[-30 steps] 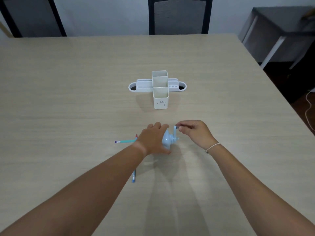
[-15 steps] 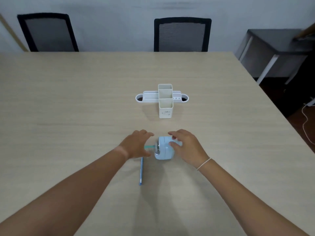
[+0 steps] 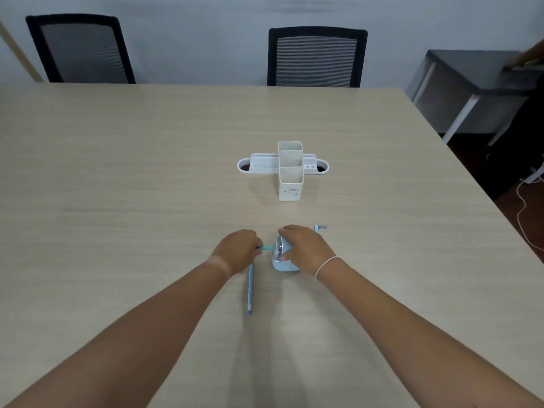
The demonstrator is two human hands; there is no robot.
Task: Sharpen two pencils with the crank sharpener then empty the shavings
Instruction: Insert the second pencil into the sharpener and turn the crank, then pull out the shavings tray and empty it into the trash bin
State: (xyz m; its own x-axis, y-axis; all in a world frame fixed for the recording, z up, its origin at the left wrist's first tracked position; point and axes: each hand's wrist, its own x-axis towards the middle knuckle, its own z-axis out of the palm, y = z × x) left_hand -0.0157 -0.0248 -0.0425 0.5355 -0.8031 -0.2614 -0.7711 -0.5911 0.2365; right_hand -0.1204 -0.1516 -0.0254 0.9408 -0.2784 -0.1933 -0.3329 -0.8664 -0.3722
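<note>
Two pencils in view. The teal pencil (image 3: 267,248) is pinched in the left hand (image 3: 238,251), its long axis lying level and running left to right, with its far end at or just inside the front face of the crank sharpener (image 3: 283,256); whether the point has seated cannot be told. The blue pencil (image 3: 250,288) lies loose on the table (image 3: 147,172), its long axis running toward and away from the person, its far end hidden under the left hand.

One crank sharpener, pale blue, upright on the table between the two hands. The right hand (image 3: 304,250) grips its body from above and behind, fingers curled over the top. The crank handle (image 3: 320,227) stands up at the sharpener's far right, just beyond the right knuckles, untouched.

Governing relation: pencil axis and entry hole are in line, the sharpener lying directly right of the left hand's pinch. The likely next move is a straight push rightward along that axis. The right hand is nearer the crank.

One white desk organiser (image 3: 287,169) stands well apart, farther along the table.
</note>
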